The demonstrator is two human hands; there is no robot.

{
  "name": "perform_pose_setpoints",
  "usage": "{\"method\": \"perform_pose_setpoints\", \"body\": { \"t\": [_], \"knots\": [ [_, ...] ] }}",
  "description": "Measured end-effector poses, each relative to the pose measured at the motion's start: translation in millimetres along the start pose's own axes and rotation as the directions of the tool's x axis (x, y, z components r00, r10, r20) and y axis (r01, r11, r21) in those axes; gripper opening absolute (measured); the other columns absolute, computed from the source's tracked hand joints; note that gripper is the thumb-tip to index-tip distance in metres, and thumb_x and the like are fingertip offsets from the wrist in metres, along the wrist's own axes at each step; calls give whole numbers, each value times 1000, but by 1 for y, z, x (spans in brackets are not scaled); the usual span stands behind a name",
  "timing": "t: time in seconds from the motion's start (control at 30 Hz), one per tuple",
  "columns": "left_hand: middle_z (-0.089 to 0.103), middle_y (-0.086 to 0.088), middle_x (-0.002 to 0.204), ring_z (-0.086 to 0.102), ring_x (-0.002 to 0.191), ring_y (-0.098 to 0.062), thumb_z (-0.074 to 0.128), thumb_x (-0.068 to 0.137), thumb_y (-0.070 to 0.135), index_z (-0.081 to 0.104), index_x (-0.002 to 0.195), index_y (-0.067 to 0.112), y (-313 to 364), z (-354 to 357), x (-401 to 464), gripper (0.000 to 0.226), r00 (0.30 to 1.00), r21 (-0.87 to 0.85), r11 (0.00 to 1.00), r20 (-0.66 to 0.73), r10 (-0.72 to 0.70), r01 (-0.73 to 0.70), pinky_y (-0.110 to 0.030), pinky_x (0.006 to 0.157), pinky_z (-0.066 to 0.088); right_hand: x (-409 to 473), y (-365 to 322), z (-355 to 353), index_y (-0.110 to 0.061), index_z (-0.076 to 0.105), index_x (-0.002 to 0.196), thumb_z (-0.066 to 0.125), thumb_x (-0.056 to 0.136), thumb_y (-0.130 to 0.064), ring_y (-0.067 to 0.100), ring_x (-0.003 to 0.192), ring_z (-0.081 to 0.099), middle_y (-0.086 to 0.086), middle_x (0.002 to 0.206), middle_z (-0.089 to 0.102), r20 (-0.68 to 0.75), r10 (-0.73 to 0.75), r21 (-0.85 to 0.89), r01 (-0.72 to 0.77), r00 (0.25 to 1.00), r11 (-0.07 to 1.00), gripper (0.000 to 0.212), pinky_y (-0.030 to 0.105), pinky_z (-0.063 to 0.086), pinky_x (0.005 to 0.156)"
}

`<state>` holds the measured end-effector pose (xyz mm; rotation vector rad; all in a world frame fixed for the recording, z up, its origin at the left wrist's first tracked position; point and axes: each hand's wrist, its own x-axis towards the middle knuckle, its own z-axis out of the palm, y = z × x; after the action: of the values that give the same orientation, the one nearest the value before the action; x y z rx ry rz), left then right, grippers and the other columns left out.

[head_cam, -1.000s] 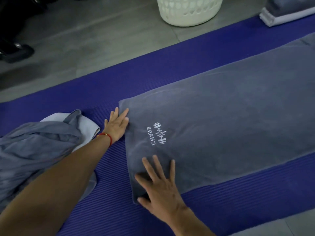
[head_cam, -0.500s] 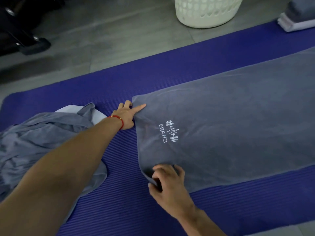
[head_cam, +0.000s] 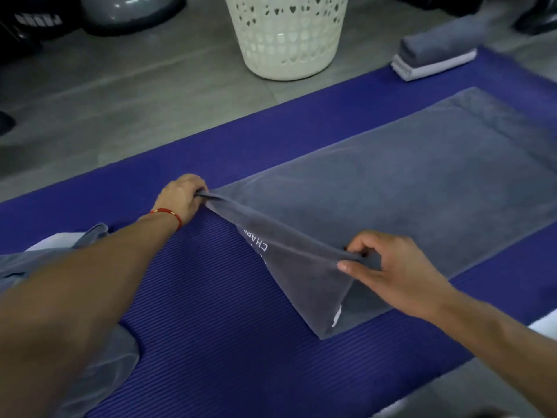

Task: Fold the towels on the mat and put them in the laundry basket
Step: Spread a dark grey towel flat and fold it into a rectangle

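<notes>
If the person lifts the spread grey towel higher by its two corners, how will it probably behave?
The grey towel is probably floppy: the edge between the left hand and the right hand sags, and the cloth below it hangs down. It seems light, since fingertip pinches hold it. The rest would likely drag along the ribbed blue mat rather than slide freely.

Grey towel (head_cam: 407,188) flat on purple mat (head_cam: 211,342), near end lifted; white laundry basket (head_cam: 286,34) beyond.
</notes>
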<state>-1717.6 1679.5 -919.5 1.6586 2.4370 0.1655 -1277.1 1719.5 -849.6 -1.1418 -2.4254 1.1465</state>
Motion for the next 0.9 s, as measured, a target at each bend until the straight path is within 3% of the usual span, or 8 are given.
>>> {"method": "perform_pose_setpoints", "body": {
  "t": [0.17, 0.27, 0.33, 0.47, 0.63, 0.7, 0.8, 0.9],
  "knots": [
    [70, -6, 85, 71, 72, -30, 58, 92, 4, 66, 93, 23, 66, -45, 39, 21, 998, -201, 979, -69, -9, -5, -43, 67, 61, 15, 59, -83, -31, 69, 74, 78, 84, -37, -4, 68, 62, -16, 70, 69, -93, 127, -68, -134, 988, 989, 15, 16, 44, 70],
    [71, -13, 78, 73, 68, -33, 60, 99, 7, 70, 97, 17, 128, -62, 70, 13, 999, -465, 885, 3, -34, 32, -44, 60, 64, 25, 119, -128, -19, 73, 78, 78, 88, -31, 6, 67, 61, -5, 71, 72, -250, 253, 33, -253, 935, 967, 16, 31, 48, 75],
    [71, -11, 61, 73, 56, -25, 64, 99, 9, 70, 92, 17, 174, -67, 93, 12, 999, -587, 809, 6, -40, 36, -35, 60, 63, 29, 160, -153, -15, 74, 80, 75, 91, -29, 12, 71, 63, 1, 74, 74, -334, 321, 130, -293, 886, 947, 18, 36, 49, 77],
    [67, 2, 52, 67, 47, -5, 67, 97, 12, 64, 84, 15, 279, -61, 145, 14, 997, -663, 745, -67, 38, -73, -15, 48, 54, 24, 236, -189, -18, 70, 85, 71, 94, -35, 13, 72, 60, -3, 74, 69, -556, 494, 225, -451, 668, 863, 19, 33, 46, 79],
    [70, -9, 87, 62, 45, 4, 58, 100, 8, 69, 103, 10, 414, -22, 221, 11, 968, -555, 800, -218, 127, -230, -8, 46, 47, 22, 315, -221, -26, 68, 102, 61, 98, -44, 33, 109, 62, 1, 95, 68, -675, 616, 288, -623, 407, 727, 20, 57, 42, 105],
    [69, -7, 94, 59, 47, 7, 57, 100, 9, 71, 109, 9, 464, -5, 248, 16, 954, -523, 814, -275, 119, -253, -6, 49, 45, 29, 342, -238, -25, 70, 103, 61, 98, -41, 32, 112, 59, 0, 99, 65, -717, 631, 348, -631, 296, 693, 19, 59, 35, 108],
    [72, -4, 98, 70, 84, -10, 61, 93, 24, 74, 109, 13, 528, 17, 289, 23, 935, -459, 844, -331, 128, -278, -21, 78, 55, 44, 383, -270, -22, 68, 88, 62, 94, -39, 27, 104, 60, 1, 99, 67, -745, 651, 442, -624, 144, 644, 19, 62, 33, 109],
    [73, -12, 108, 68, 105, -27, 56, 91, 32, 71, 111, 11, 574, 41, 334, 34, 933, -374, 887, -329, 147, -272, -38, 94, 54, 55, 426, -281, -19, 69, 80, 64, 92, -41, 29, 101, 62, 3, 91, 67, -708, 694, 487, -625, 126, 610, 26, 54, 40, 106]
  ]
}}
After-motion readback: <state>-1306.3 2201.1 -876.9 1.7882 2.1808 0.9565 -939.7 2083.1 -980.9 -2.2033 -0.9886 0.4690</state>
